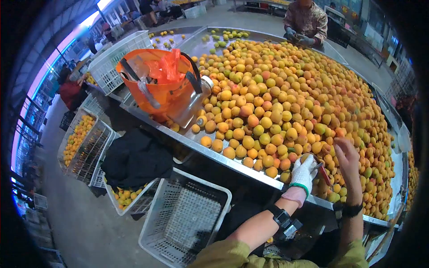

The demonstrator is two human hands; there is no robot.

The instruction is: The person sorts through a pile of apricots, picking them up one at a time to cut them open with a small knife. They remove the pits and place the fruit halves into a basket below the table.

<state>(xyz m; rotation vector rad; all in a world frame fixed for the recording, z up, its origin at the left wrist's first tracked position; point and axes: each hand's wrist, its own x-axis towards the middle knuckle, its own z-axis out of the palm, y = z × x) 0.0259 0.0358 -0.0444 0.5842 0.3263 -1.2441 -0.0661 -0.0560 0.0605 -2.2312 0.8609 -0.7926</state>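
Fruit [277, 107] heaped | metal table [237, 165] (crates [190, 214] below) | left hand [304, 173] pinching one | right hand [348, 157] spread

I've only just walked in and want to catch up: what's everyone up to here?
The person wearing the camera has a white-gloved left hand at the near edge of a big heap of orange-yellow fruit, beside a small red tool. The bare right hand is over the fruit, fingers extended. Which hand, if either, holds the tool is unclear. Across the metal table stands a co-worker.
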